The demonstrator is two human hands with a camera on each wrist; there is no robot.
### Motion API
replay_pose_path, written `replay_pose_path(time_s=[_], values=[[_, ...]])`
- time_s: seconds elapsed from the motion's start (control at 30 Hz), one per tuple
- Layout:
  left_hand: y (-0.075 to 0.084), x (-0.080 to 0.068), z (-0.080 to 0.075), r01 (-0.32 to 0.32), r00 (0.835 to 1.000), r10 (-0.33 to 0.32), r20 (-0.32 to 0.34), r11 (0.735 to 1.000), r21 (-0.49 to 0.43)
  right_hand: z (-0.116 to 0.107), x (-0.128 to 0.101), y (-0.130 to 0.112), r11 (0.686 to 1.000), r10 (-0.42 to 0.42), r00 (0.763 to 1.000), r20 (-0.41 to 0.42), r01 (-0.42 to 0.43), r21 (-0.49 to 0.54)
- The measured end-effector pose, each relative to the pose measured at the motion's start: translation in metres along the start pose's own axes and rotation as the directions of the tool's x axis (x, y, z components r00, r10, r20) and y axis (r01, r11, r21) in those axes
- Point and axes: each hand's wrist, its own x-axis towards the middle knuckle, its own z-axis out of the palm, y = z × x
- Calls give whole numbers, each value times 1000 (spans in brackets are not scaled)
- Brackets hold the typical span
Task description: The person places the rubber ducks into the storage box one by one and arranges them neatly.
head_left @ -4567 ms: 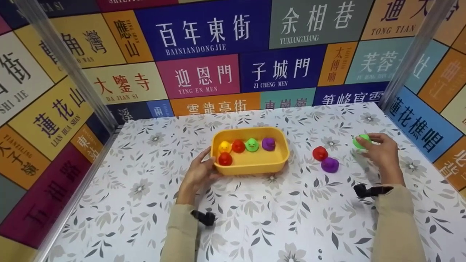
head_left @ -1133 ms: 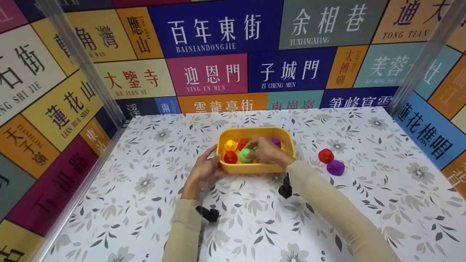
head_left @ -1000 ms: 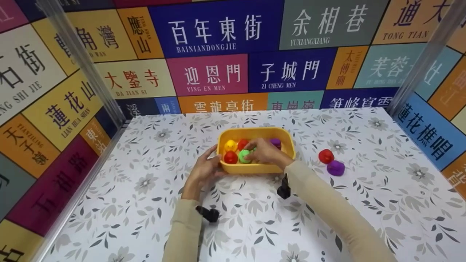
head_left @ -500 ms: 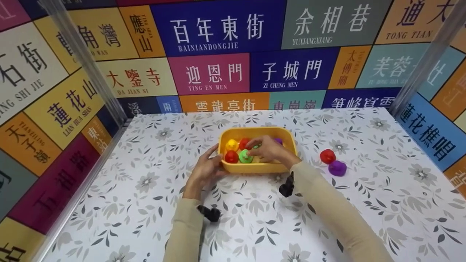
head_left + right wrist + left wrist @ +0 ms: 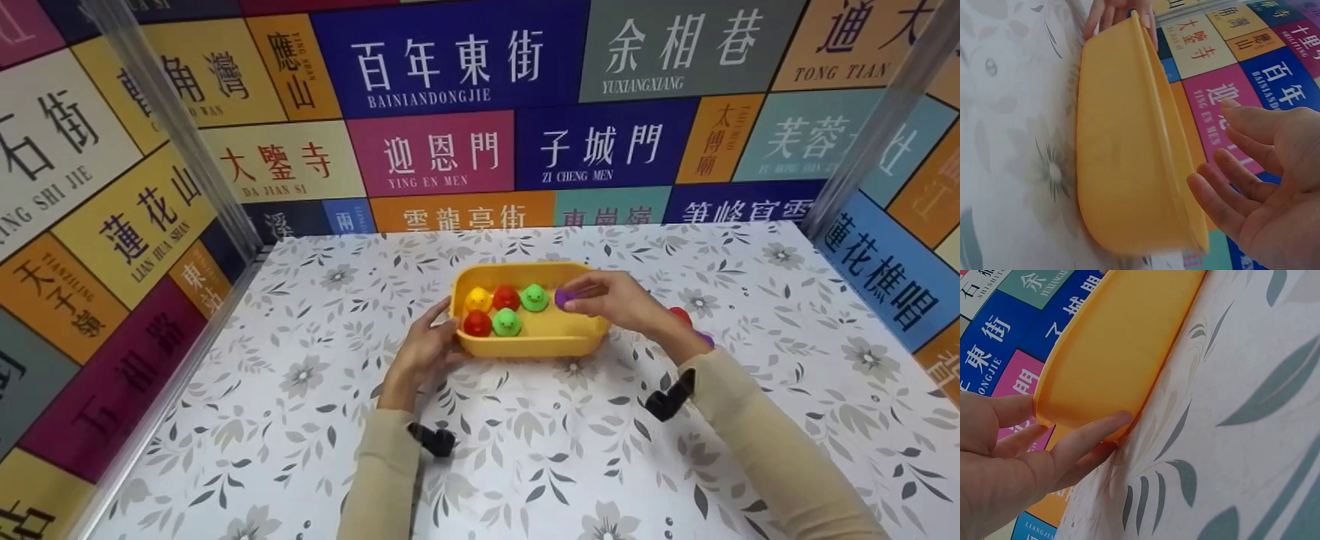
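Note:
My left hand [image 5: 429, 346] holds the left end of a yellow plastic tray [image 5: 525, 346], with its fingers and thumb spread around the corner in the left wrist view. Inside are a yellow toy duck [image 5: 478, 300], a red duck [image 5: 505, 298] and a green duck [image 5: 534, 298] at the back. Nearer the front sit another red duck [image 5: 477, 324] and another green duck [image 5: 507, 323]. My right hand [image 5: 619, 301] hovers over the tray's right end, partly covering a purple duck [image 5: 564, 298]. Its loosely bent fingers [image 5: 1235, 169] hold nothing in the right wrist view.
Right of the tray, a red duck [image 5: 681, 315] and a purple duck [image 5: 705, 339] lie on the flower-patterned tabletop [image 5: 525, 450], partly hidden by my right forearm. Upright panels [image 5: 427, 154] with large lettering stand behind and beside the table.
A green duck carried from the right by my right hand now sits in the tray's front row, let go. That hand has since drawn back rightward. My left hand stays at the tray.

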Motion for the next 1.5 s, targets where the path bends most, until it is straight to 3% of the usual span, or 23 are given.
replay_pose_path(time_s=[0.33, 0.57, 0.8, 0.9, 1.23, 1.5], values=[[-1, 1, 0, 25, 1000, -25, -1, 999, -33, -49, -51, 30, 993, -27, 989, -146, 11, -114], [-1, 1, 1, 37, 999, -37, 5, 998, -46, -75, -70, 58, 998, 3, 982, -191, -16, -68], [0, 2, 2, 37, 999, -37, -2, 999, -24, -92, -84, 93, 992, -122, 963, -242, 128, 8], [0, 2, 1, 25, 1000, -25, -1, 1000, 6, -98, -88, 108, 990, -132, 961, -242, 141, 20], [-1, 1, -2, 50, 999, -50, -12, 999, -1, -102, -93, 143, 998, -6, 979, -204, -8, -66], [1, 0, 0, 62, 998, -62, -15, 998, -18, -102, -89, 157, 986, 167, 976, -140, -169, 2]])
